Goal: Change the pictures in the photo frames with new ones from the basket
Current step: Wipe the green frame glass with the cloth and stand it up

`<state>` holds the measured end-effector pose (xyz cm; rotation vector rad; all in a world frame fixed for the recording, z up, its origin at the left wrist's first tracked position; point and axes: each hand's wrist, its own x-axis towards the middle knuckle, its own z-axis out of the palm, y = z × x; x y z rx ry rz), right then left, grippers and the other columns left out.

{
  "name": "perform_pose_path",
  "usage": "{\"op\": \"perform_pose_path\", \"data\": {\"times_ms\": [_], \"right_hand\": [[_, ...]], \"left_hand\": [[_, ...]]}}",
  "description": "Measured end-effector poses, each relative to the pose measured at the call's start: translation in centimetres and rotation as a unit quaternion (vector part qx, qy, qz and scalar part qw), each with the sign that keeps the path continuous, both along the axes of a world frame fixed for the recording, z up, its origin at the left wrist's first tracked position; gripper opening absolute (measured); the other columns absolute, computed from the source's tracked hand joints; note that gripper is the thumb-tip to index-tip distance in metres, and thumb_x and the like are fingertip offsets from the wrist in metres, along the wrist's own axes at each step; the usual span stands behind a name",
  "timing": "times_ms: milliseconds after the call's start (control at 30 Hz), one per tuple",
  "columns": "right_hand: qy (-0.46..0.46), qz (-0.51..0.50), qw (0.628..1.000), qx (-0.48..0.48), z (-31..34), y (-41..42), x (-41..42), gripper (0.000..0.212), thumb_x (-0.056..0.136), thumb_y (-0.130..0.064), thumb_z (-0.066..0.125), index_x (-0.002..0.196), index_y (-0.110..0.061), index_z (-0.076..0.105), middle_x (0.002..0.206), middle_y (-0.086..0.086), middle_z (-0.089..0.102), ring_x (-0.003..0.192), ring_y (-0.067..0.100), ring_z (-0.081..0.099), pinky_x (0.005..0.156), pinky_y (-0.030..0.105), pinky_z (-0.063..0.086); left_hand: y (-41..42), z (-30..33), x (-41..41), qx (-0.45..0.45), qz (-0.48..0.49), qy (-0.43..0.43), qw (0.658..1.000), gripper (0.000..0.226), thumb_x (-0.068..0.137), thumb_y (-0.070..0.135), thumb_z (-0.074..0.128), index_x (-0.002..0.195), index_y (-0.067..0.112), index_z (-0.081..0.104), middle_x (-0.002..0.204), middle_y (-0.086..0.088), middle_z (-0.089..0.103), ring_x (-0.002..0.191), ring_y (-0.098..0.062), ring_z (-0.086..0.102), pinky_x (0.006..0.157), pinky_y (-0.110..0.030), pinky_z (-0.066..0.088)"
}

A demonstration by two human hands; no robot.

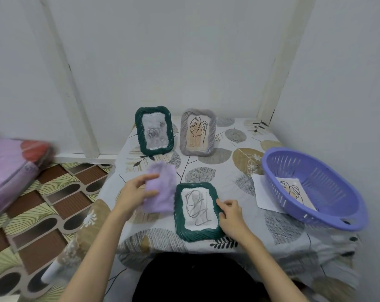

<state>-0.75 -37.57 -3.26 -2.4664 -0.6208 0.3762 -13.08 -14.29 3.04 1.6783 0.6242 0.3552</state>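
Note:
A dark green frame (pixel 196 211) lies flat at the table's front, showing a scribbled line drawing. My right hand (pixel 231 215) grips its right rim with curled fingers. My left hand (pixel 134 192) holds a lilac cloth (pixel 160 188) just left of that frame. Two frames stand upright at the back: a green one (pixel 154 130) with a grey rose picture and a grey one (pixel 197 132) with a leaf drawing. The purple basket (pixel 337 216) sits at the right with a leaf picture (pixel 293 190) inside.
A white sheet (pixel 261 192) lies on the table, partly under the basket's left side. The table wears a leaf-patterned cloth (pixel 278 227) and stands in a wall corner. A pink bundle (pixel 10 168) rests on the patterned floor at the left.

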Motion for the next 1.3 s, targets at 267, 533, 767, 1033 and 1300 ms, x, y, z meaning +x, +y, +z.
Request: {"op": "perform_pose_path", "data": {"times_ms": [267,533,767,1033,1300], "right_hand": [[0.139,-0.063,0.908,0.391,6.0,1.2,-1.6,0.021,0.088,-0.025,0.059,0.100,-0.010,0.067,0.088,-0.001,0.066,0.075,0.010,0.057,0.064,0.012,0.045],[0.149,-0.055,0.881,0.445,6.7,1.9,-1.0,0.002,0.081,-0.006,0.066,0.083,-0.007,0.066,0.077,0.005,0.066,0.072,0.012,0.059,0.066,0.017,0.048],[0.286,-0.058,0.811,0.507,6.0,2.4,-0.8,0.003,0.084,-0.007,0.061,0.086,-0.005,0.062,0.071,0.004,0.069,0.066,0.016,0.062,0.062,0.025,0.051],[0.359,-0.065,0.777,0.512,5.6,2.5,-1.4,0.028,0.076,-0.012,0.068,0.099,0.003,0.063,0.097,0.020,0.067,0.081,0.025,0.065,0.073,0.032,0.056],[-0.251,0.127,0.960,-0.002,6.0,2.1,1.8,0.021,0.087,-0.025,0.057,0.103,-0.016,0.065,0.088,0.001,0.058,0.085,0.016,0.049,0.073,0.025,0.027]], "left_hand": [[-4.9,1.1,1.3,-0.211,-0.141,-0.125,0.959,0.058,0.074,-0.016,0.061,0.121,0.017,0.058,0.124,0.002,0.055,0.089,-0.019,0.067,0.067,-0.033,0.058],[-6.7,-0.2,1.8,-0.109,-0.127,-0.139,0.976,0.059,0.078,-0.003,0.065,0.121,0.035,0.054,0.130,0.019,0.050,0.109,-0.001,0.055,0.091,-0.026,0.050],[-8.1,-0.6,2.8,-0.209,-0.164,-0.153,0.952,0.082,0.069,0.000,0.074,0.136,0.034,0.041,0.125,-0.006,0.060,0.111,-0.026,0.061,0.089,-0.046,0.052],[-8.0,-1.3,3.3,-0.126,-0.154,-0.157,0.967,0.069,0.084,0.000,0.061,0.138,0.035,0.035,0.128,-0.003,0.059,0.115,-0.018,0.058,0.095,-0.038,0.049],[-3.0,-4.1,2.1,0.060,-0.107,-0.019,0.992,0.052,0.087,0.011,0.061,0.132,0.026,0.041,0.139,0.003,0.043,0.131,-0.010,0.036,0.105,-0.025,0.025]]}}
